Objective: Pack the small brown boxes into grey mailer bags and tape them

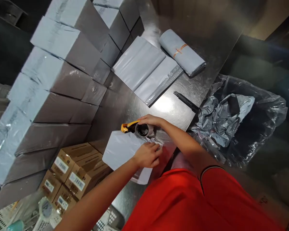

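My right hand (150, 120) is closed round a tape dispenser (130, 125) with a yellow frame, and the tape roll (143, 129) shows just below the fingers. The dispenser sits against the upper edge of a white plastic-wrapped package (121, 148) on the metal table. At the package's right end, my left hand (147, 155) has its fingers curled onto the crumpled plastic of the wrap. Its fingertips are partly hidden, and part of the package lies beneath that hand and forearm.
Stacked white wrapped boxes (55, 70) rise on the left, with brown labelled cartons (79, 170) below. Flat grey mailing bags (144, 64), a tied roll of bags (180, 51) and a black utility knife (186, 102) lie on the metal table (125, 93). A plastic-lined bin (265, 118) stands right.
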Demonstrator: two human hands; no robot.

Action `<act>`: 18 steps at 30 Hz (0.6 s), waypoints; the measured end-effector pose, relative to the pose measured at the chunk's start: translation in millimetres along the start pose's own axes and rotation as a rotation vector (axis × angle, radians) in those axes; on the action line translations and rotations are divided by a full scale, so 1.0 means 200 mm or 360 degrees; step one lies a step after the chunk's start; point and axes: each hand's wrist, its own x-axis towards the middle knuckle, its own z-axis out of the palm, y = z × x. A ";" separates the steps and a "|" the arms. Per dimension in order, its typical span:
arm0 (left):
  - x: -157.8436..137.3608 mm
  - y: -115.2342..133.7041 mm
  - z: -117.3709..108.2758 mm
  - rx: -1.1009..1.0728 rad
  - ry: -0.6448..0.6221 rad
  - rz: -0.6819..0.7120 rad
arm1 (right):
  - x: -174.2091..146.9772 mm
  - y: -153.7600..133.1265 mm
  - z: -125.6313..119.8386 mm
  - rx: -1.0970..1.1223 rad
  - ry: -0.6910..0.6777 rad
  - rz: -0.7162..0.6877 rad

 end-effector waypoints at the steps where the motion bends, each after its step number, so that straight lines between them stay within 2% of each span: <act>1: 0.00 -0.01 0.00 0.0000 0.0036 -0.0093 | 0.00 0.00 0.00 -0.0006 -0.0040 0.0032; 3: 0.00 -0.02 0.01 -0.0007 0.0098 -0.0214 | -0.03 -0.02 -0.04 -0.0036 -0.0053 0.0071; 6: -0.01 -0.04 0.00 -0.0043 0.0170 -0.0349 | -0.18 -0.05 -0.21 -0.0035 0.0008 0.0048; 9: 0.00 -0.10 -0.01 -0.0069 0.0428 -0.0638 | -0.50 -0.03 -0.42 -0.0090 0.0015 0.0039; 11: 0.02 -0.16 -0.02 -0.0063 0.0690 -0.0837 | -0.76 0.03 -0.47 -0.0142 0.0195 0.0036; 12: 0.04 -0.20 -0.04 -0.0063 0.0794 -0.0931 | -0.89 0.09 -0.45 -0.0143 0.0299 0.0043; 14: 0.06 -0.27 -0.07 -0.0115 0.0896 -0.1166 | -1.13 0.23 -0.33 -0.0113 0.0541 -0.0004; 16: 0.08 -0.33 -0.11 -0.0235 0.0899 -0.1536 | -1.33 0.40 -0.13 0.0008 0.0702 -0.0082; 18: 0.08 -0.38 -0.15 -0.0333 0.0853 -0.1933 | -1.45 0.58 0.09 0.0098 0.0663 -0.0056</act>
